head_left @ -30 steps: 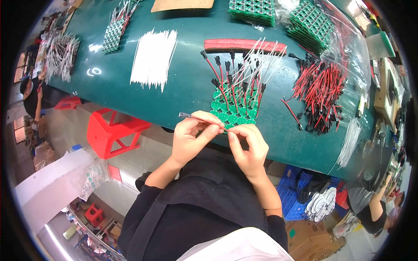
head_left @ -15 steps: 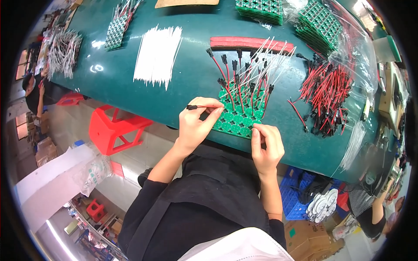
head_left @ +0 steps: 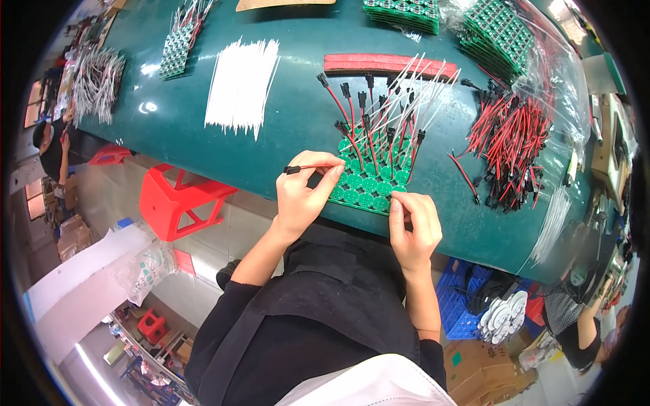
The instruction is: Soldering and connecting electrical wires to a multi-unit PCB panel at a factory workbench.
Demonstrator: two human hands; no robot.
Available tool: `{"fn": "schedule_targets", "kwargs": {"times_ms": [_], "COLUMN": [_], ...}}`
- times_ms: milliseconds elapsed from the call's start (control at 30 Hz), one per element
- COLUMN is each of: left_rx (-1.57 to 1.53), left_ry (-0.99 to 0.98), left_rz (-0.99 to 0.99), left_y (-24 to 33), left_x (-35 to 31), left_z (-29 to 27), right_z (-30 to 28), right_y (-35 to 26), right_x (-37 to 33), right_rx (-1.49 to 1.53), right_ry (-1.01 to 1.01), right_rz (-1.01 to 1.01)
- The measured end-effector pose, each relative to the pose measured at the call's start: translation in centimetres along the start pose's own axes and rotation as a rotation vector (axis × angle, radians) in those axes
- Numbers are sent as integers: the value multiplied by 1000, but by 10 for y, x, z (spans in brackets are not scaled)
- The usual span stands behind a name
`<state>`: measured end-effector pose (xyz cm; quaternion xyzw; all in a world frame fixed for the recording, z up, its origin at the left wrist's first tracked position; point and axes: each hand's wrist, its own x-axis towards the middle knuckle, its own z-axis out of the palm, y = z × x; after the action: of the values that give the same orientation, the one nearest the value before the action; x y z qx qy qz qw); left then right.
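Note:
A panel of small round green circuit boards lies at the table's near edge. From its far rows stand several red-and-black wires with black plugs and thin white wires. My left hand is closed at the panel's left side, pinching a connector wire between thumb and forefinger. The wire's black plug points left, and its other end reaches the panel's left edge. My right hand is closed too, thumb and forefinger pinching the panel's near right corner. What else its fingertips may hold is hidden.
Right of the panel lies a heap of red-and-black connector wires. White wires are spread at the left, and a red foam strip sits beyond the panel. Stacked green panels stand at the back right. A red stool is beside the table.
Both hands keep nearly the same pose and grip. The whole view has shifted slightly; the panel and the wire show no clear movement of their own.

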<state>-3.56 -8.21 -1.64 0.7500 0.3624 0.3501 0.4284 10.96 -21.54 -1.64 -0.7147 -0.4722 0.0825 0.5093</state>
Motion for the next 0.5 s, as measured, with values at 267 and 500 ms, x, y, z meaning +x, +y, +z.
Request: {"fn": "schedule_targets", "kwargs": {"times_ms": [267,500], "left_rx": [18,77], "left_ry": [20,-9], "left_rz": [75,112], "left_y": [-3,-1], "left_x": [1,3], "left_z": [2,4], "right_z": [2,0], "right_y": [-1,-2], "right_x": [1,1], "right_rx": [13,-11], "right_ry": [-7,-10], "right_rz": [2,-1]}}
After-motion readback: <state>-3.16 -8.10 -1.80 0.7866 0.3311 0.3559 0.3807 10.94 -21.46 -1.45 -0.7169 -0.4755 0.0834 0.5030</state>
